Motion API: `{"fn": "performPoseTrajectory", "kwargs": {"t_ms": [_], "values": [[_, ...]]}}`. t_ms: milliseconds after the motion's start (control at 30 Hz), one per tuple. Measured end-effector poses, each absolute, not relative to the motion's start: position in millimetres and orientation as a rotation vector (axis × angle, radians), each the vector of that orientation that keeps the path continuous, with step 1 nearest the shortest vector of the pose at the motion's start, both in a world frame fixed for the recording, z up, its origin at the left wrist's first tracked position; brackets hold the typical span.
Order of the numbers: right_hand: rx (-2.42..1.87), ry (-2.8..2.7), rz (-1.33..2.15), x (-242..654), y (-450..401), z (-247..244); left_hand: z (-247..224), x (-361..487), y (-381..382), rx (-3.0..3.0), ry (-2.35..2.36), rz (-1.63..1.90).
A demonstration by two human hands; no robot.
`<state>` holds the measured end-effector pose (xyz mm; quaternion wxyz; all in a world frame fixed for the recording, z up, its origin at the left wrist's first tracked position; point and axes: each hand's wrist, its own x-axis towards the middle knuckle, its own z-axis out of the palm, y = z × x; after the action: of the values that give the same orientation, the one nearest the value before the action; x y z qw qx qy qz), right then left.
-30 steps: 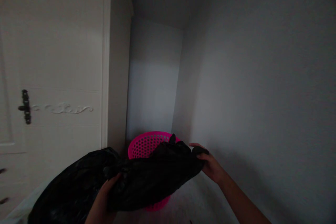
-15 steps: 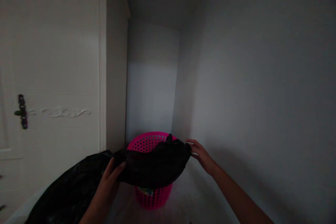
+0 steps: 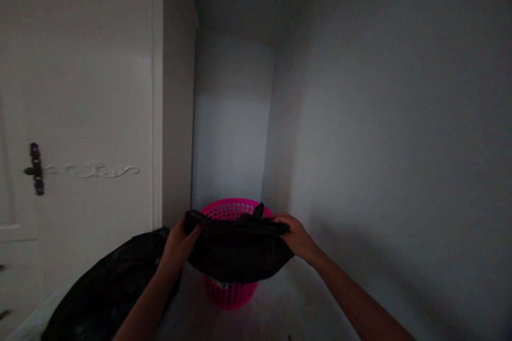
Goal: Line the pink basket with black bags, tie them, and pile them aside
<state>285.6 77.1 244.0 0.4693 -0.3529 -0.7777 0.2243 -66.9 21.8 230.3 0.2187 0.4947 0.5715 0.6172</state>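
Observation:
A black plastic bag (image 3: 240,256) is stretched between my two hands in front of a pink laundry basket (image 3: 232,295). My left hand (image 3: 180,242) pinches the bag's left edge, thumb on top. At the opposite edge, the fingers of my right hand (image 3: 294,234) are closed on the plastic. The bag hides the middle of the basket; its perforated back rim and lower part show above and below. Something light-coloured shows dimly through the basket's side. A second dark, full-looking black bag (image 3: 108,287) lies at the lower left, beside my left forearm.
A white wardrobe (image 3: 92,90) with a dark handle (image 3: 37,169) stands on the left. A pale wall (image 3: 380,144) runs along the right side. Basket and bags are on a light surface (image 3: 276,309). The room is dim.
My left hand has risen a little with its edge of the bag. My right hand has shifted slightly left and gripped more firmly. The bag's upper edge now lies straighter between them.

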Motion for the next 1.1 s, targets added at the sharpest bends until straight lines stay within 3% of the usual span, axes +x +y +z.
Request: {"fn": "performPoseTrajectory", "kwargs": {"t_ms": [333, 500, 1100], "values": [[-1.091, -1.82, 0.703, 278, 94, 252, 246, -68, 45, 1.551, 1.898, 1.61], [-1.132, -2.006, 0.337, 280, 97, 260, 251, -67, 46, 1.592, 1.914, 1.524], [-1.238, -1.717, 0.369, 293, 115, 258, 234, -44, 50, 1.26, 1.375, 1.622]]}}
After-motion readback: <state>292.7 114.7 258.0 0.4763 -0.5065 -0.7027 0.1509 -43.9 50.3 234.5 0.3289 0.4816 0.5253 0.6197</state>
